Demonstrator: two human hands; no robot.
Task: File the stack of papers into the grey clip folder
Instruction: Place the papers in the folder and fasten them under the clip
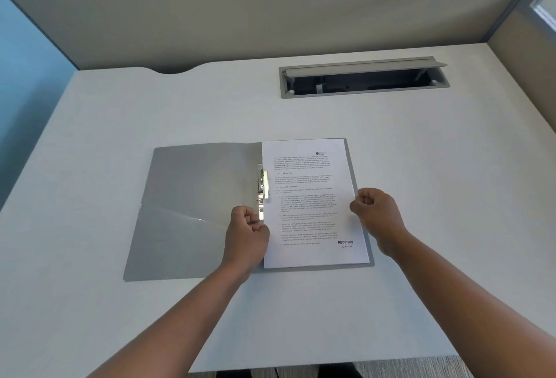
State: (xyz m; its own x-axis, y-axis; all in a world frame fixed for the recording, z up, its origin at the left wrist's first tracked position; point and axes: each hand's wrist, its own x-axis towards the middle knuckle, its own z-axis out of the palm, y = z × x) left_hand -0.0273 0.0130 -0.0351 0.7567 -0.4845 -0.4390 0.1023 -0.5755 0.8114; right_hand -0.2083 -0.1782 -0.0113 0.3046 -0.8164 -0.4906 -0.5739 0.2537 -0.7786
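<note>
- The folder (192,212) lies open flat on the desk (120,113), and we take it as our landmark.
- The papers (310,203) already rest on the folder's right half, their left edge up against the clip (261,188) at the spine; a thin grey margin of folder shows to their right and below.
- Our left hand (246,233) sits at the spine just below the clip, fingers curled and pinching the papers' left edge, or the clip's lower end; we cannot tell which.
- Our right hand (376,212) is a loose fist at the papers' right edge, apparently nipping or steadying that edge.
- We judge the task well along: the sheets are placed and squared. Whether the clip is pressed down over them we cannot tell; securing it and closing the left cover over the papers seems to remain.
- The desk is pale and plain. Beyond the folder, a cable hatch (364,77) stands open in the desktop.
- Behind that rises a beige partition (240,10); to the folder's left is a blue wall (27,83).
</note>
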